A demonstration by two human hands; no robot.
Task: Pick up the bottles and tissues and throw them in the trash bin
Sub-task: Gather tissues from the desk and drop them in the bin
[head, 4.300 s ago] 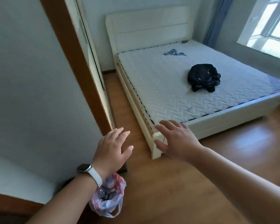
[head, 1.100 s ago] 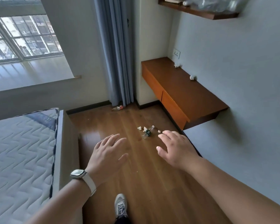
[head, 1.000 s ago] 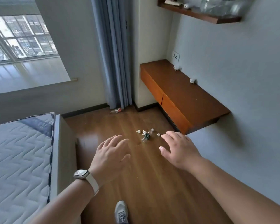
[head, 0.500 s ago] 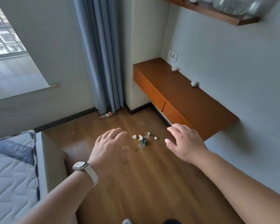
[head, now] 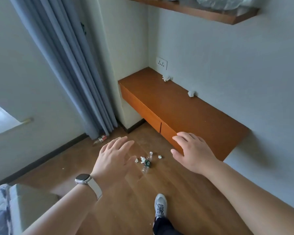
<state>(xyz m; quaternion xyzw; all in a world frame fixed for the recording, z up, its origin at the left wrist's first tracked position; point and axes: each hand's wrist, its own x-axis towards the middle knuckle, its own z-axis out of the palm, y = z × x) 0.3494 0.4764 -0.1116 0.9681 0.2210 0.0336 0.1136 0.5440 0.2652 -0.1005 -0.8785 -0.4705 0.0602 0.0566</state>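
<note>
Left hand (head: 115,161), right hand (head: 196,154) spread, empty; bottle (head: 147,163), tissues (head: 159,156) on floor (head: 134,209) between bed (head: 29,200), desk (head: 185,112).

Both arms stretched forward, palms down. Left hand (head: 115,157) and right hand (head: 193,152) apart, fingers relaxed, spread, holding nothing. Watch (head: 82,178) on left wrist.

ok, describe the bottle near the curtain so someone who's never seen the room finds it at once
Find the long blue-grey curtain left of the wooden desk and follow it down to the floor. At its foot a bottle lies on its side. It has a red label and lies alone, whereas the other bottle, mid-floor, has a green label and tissues around it.
</note>
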